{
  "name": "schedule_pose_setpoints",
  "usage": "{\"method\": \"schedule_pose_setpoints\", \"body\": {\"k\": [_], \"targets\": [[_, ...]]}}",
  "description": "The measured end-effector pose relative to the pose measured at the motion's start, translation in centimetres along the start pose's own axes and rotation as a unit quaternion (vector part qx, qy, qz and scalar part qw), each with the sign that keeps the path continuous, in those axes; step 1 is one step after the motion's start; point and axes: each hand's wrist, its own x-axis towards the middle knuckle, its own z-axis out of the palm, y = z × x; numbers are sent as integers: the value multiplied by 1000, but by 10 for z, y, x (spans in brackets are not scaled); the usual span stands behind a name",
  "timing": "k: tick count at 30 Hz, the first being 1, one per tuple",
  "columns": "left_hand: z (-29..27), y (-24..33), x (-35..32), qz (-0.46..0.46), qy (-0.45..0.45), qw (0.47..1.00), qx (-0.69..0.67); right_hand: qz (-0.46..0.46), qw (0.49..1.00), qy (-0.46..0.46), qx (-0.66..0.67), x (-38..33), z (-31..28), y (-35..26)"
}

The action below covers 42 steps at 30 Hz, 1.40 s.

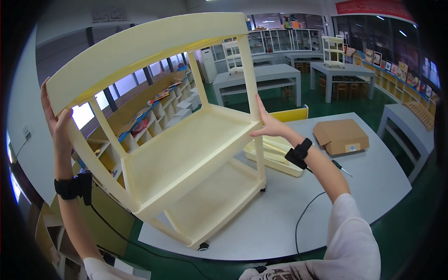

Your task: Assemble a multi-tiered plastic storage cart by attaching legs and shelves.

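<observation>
A cream plastic three-tier rolling cart (186, 151) stands tilted on the table, with black casters (203, 246) under its bottom shelf. My left hand (58, 121) is wrapped round the left end of the top tier (154, 44), where it meets a post. On the opposite side, my right hand (269, 122) grips the right post at the middle shelf's corner, thumb on the shelf edge and fingers up along the post. Behind the right post lies a cream tray (287, 167) with long pale pieces in it, partly hidden by the cart and my arm.
On the grey-white table (280, 219) are a brown cardboard box (340, 135) and a screwdriver (342, 168). A black cable (298, 219) crosses the tabletop. Further back, grey tables (261, 73) carry similar carts (333, 50). Low shelving (163, 109) runs along the left.
</observation>
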Motion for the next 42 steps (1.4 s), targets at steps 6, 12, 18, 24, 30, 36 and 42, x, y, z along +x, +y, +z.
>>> {"method": "schedule_pose_setpoints", "body": {"k": [6, 12, 18, 24, 30, 36, 42], "targets": [[-10, 12, 4, 21, -29, 999, 36, 21, 999, -33, -36, 14, 6, 14], [-8, 12, 11, 12, -111, 994, 19, 133, 981, -125, -69, 31, -9, 23], [-42, 11, 27, 110, -243, 957, 116, 59, 910, -4, -410, 49, 8, -61], [-42, -2, 39, 130, -243, 945, 174, -83, 964, -172, 187, 63, 73, -192], [-63, -2, 24, 169, -193, 936, 239, -191, 934, -262, 148, 47, 160, -265], [-44, -29, -51, -176, -86, 979, 64, -121, 978, -58, 159, 30, 206, -256], [-75, -169, -154, -409, -190, 890, -58, -89, 964, -4, 251, 33, 264, -259]]}}
